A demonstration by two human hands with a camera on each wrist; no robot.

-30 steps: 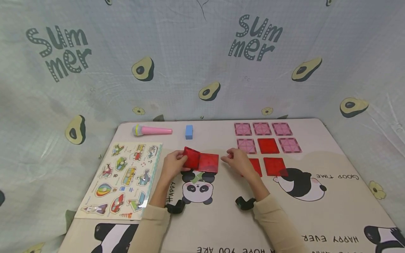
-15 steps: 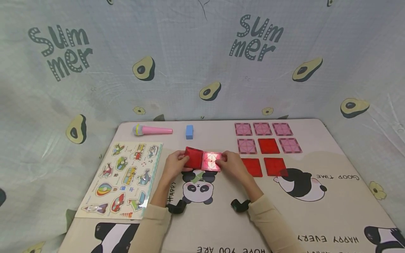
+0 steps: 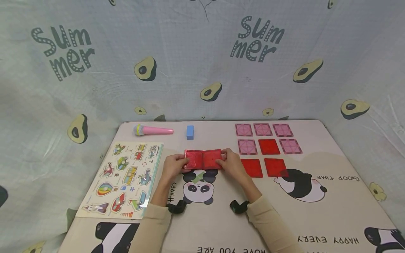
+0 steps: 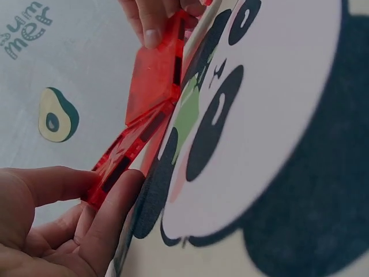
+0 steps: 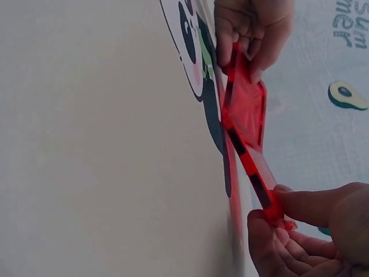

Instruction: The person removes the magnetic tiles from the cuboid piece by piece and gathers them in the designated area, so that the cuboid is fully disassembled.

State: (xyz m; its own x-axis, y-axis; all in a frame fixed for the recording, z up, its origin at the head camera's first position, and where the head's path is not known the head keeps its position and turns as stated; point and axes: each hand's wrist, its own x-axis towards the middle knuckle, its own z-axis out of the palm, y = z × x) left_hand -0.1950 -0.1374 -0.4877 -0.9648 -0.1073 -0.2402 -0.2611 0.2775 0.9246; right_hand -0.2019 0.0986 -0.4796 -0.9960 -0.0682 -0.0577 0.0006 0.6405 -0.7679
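Note:
Two square red magnetic tiles meet edge to edge over the mat, above the printed panda face. My left hand [image 3: 173, 167] pinches the outer edge of the left tile [image 3: 194, 159] between thumb and fingers. On the other side, my right hand [image 3: 234, 165] pinches the outer edge of the right tile [image 3: 212, 159], thumb on the near face. Both wrist views show the pair bent in a shallow V, the shared edge close over the mat and the outer edges lifted. Below the right tile, a red patch [image 5: 234, 196] shows along the mat in the right wrist view.
At the back right, pink tiles [image 3: 246, 147] and red tiles [image 3: 269, 146] lie in rows. A blue block [image 3: 190, 132] and a pink toy microphone [image 3: 156, 130] are at the back. A picture puzzle board [image 3: 121, 181] lies left, near my left forearm.
My right hand has come left from beside the right tile, taken hold of it and tilted it up. The left tile, tilted before, now lines up more evenly with it.

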